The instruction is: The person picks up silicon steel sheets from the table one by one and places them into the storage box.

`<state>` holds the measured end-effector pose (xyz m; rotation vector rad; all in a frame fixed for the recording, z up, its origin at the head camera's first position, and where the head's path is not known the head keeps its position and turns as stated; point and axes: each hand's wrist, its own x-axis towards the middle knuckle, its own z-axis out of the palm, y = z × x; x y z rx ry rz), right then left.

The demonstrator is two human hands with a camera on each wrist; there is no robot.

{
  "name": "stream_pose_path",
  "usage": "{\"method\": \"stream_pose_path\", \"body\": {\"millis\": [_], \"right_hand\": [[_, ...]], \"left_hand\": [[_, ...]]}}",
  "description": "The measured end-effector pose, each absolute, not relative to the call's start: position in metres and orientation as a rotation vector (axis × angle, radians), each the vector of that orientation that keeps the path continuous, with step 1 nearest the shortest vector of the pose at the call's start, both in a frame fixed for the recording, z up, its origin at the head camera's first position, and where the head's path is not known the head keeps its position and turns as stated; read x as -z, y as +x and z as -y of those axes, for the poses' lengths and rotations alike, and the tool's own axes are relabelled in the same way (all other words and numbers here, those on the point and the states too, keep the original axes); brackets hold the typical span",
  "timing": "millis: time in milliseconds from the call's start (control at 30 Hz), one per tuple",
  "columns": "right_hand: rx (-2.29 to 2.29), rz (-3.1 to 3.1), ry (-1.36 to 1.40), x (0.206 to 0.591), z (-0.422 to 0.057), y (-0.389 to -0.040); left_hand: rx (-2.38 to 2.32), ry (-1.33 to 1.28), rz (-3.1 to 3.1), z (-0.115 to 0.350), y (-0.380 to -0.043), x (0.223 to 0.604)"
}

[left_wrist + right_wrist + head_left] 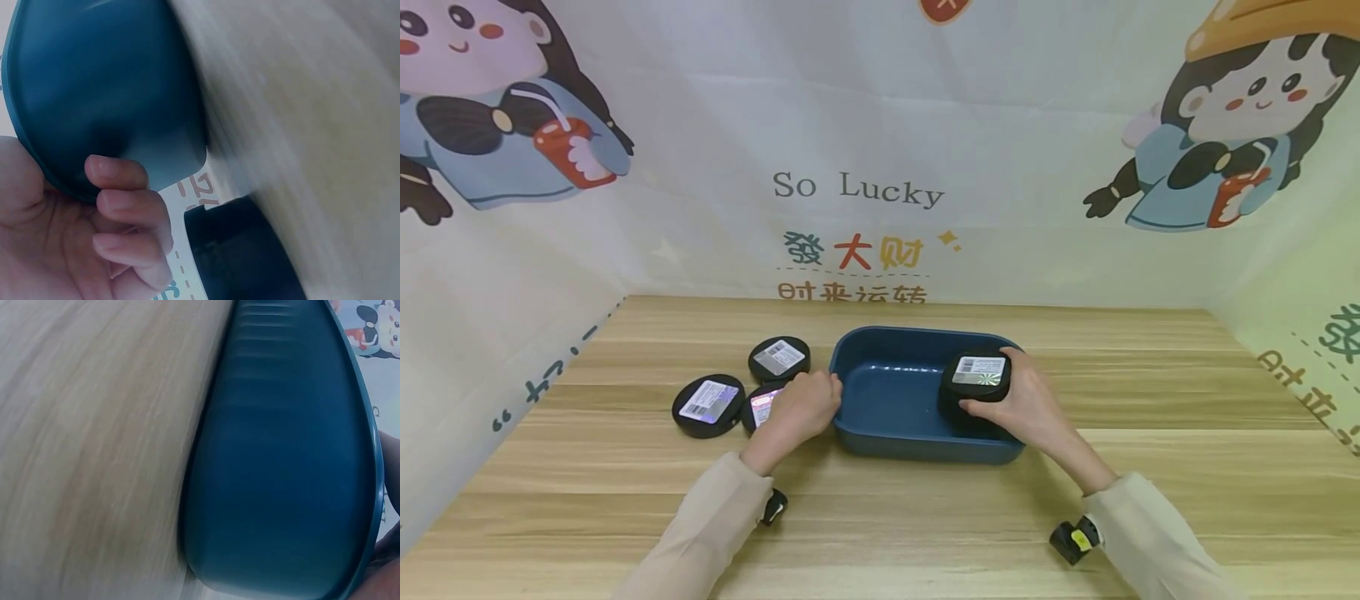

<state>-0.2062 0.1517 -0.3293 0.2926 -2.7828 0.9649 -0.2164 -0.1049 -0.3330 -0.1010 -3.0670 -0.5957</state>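
Note:
A blue rectangular bin (887, 404) stands on the wooden table. My left hand (805, 407) grips its left rim, with curled fingers (128, 209) against the outer wall in the left wrist view. At the bin's right end, my right hand (1033, 406) holds a round black case (977, 377) with a silver-white label, thumb and fingers on opposite sides. Black shows below that case inside the bin; whether it is a second case I cannot tell. In the right wrist view only a bit of the hand (384, 584) shows beside the bin's rim.
Left of the bin lie three more round black cases: one at the back (779, 358), one at far left (708, 406), and one (761, 407) partly hidden by my left hand. A printed cloth (865, 100) hangs behind and beside the table (887, 533).

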Motion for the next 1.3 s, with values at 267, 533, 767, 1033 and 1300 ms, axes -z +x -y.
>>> {"method": "stream_pose_path", "body": {"millis": [267, 533, 767, 1033, 1300], "right_hand": [[-0.923, 2.846, 0.262, 0.3271, -0.1510, -0.2075], [-0.823, 2.898, 0.311, 0.3248, -0.1501, -0.2076], [-0.771, 2.927, 0.308, 0.3229, -0.1485, -0.2084], [-0.740, 2.964, 0.296, 0.3217, -0.1476, -0.2094], [-0.741, 2.978, 0.297, 0.3212, -0.1466, -0.2106]], "left_hand": [[0.594, -0.110, 3.064, 0.1052, -0.2162, 0.3331], [0.594, -0.109, 3.069, 0.1051, -0.2162, 0.3327], [0.598, -0.104, 3.069, 0.1049, -0.2161, 0.3327], [0.589, -0.120, 3.040, 0.1051, -0.2157, 0.3334], [0.595, -0.113, 3.046, 0.1052, -0.2160, 0.3330]]}}
